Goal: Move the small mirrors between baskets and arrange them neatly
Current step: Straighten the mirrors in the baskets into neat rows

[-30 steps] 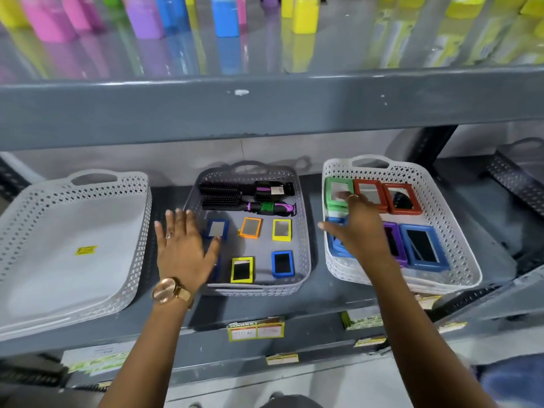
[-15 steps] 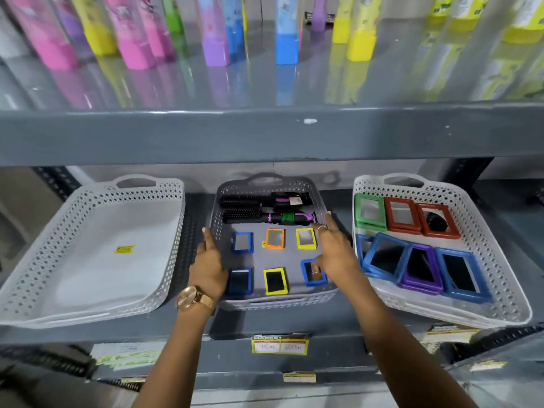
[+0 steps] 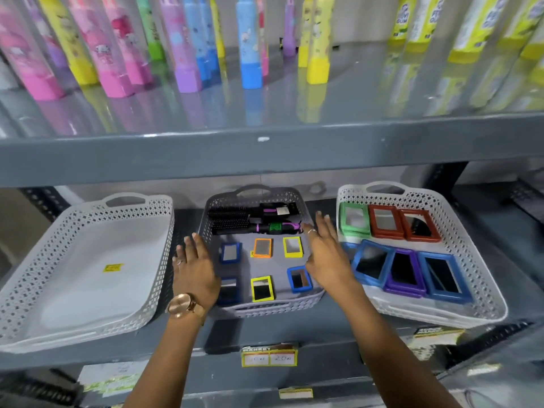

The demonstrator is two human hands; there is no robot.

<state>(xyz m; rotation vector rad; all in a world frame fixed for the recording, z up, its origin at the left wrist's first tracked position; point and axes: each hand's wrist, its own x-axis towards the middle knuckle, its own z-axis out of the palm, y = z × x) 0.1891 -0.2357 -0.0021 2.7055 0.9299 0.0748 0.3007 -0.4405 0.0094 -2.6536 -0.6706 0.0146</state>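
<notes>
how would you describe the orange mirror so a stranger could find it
On the lower shelf, look in the grey middle basket, below the hairbrushes. The orange mirror sits mid back row, between a blue-framed mirror and a yellow-framed mirror; it alone is orange.

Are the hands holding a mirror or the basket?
No mirror is held. The left hand and right hand lie open at the two sides of the grey basket; whether they grip its walls cannot be told.
</notes>
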